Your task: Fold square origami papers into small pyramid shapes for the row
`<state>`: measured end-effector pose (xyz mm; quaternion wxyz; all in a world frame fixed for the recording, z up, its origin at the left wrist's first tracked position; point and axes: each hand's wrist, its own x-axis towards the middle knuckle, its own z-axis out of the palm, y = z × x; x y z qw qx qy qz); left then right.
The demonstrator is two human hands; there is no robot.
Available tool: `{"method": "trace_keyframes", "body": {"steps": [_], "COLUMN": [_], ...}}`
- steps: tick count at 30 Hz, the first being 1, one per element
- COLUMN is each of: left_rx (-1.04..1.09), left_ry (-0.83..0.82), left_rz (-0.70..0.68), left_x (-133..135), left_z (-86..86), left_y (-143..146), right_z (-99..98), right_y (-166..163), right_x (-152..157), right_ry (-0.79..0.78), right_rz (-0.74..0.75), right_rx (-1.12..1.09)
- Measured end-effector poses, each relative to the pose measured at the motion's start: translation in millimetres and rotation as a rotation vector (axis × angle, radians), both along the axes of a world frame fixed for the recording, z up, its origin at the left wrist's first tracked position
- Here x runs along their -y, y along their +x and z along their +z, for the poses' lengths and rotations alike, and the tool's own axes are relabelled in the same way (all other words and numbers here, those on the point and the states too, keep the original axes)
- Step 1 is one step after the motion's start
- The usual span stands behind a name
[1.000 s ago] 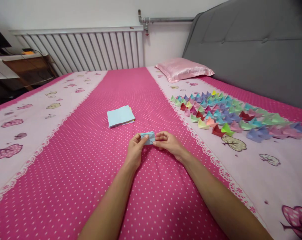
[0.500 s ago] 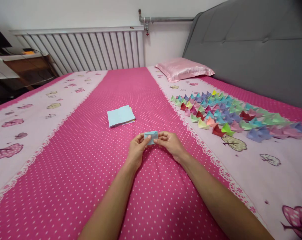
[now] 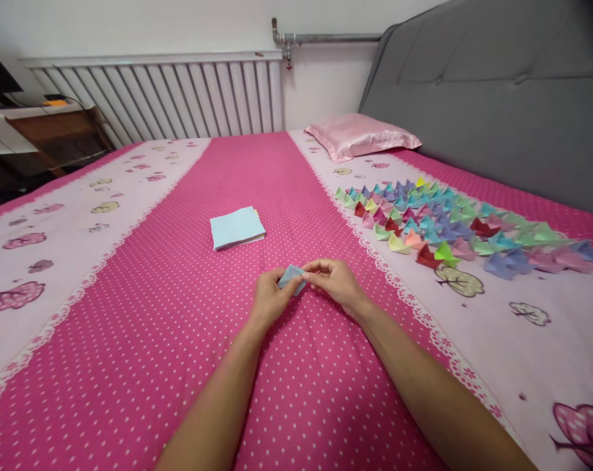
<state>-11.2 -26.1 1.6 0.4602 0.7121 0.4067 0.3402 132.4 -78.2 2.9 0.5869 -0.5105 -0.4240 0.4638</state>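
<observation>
A small folded piece of light blue paper (image 3: 291,274) is held just above the pink dotted bedspread, turned so that a corner points up. My left hand (image 3: 271,296) pinches it from the left, thumb across its front. On the other side, my right hand (image 3: 336,282) grips its right corner between thumb and fingers. The fingertips cover part of the folds. Beyond my hands lies a stack of paper sheets (image 3: 237,227) with a light blue one on top.
Rows of colourful folded paper boats (image 3: 438,222) stand on the bed to the right. A pink satin pillow (image 3: 362,134) lies behind them, beside the grey padded headboard (image 3: 497,91). A white radiator (image 3: 163,98) lines the wall, with a wooden desk (image 3: 51,127) at far left.
The folded paper has turned from a flat rectangle, top edge level, to a diamond-like shape with a corner up. My left hand has shifted slightly with it; the stack and boats have not moved.
</observation>
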Motion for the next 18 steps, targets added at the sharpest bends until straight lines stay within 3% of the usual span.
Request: {"method": "trace_keyframes", "body": {"steps": [8,13,18], "left_rx": [0.237,0.077,-0.029], "left_ry": [-0.066,0.317,0.579], "left_rz": [0.053,0.131,0.069], "left_x": [4.7,1.9,-2.5], "left_z": [2.2,1.9,-4.2], "left_y": [4.7,0.7,-3.9], "right_z": [-1.0,-5.0,-6.3], "right_y": [-2.6,-1.7,3.9], "right_x": [-2.1,-3.3,-3.0], "right_ry": [-0.033,0.064,0.252], "right_rz": [0.031,-0.002,-0.068], "right_rx": [-0.215,-0.037,0.289]}}
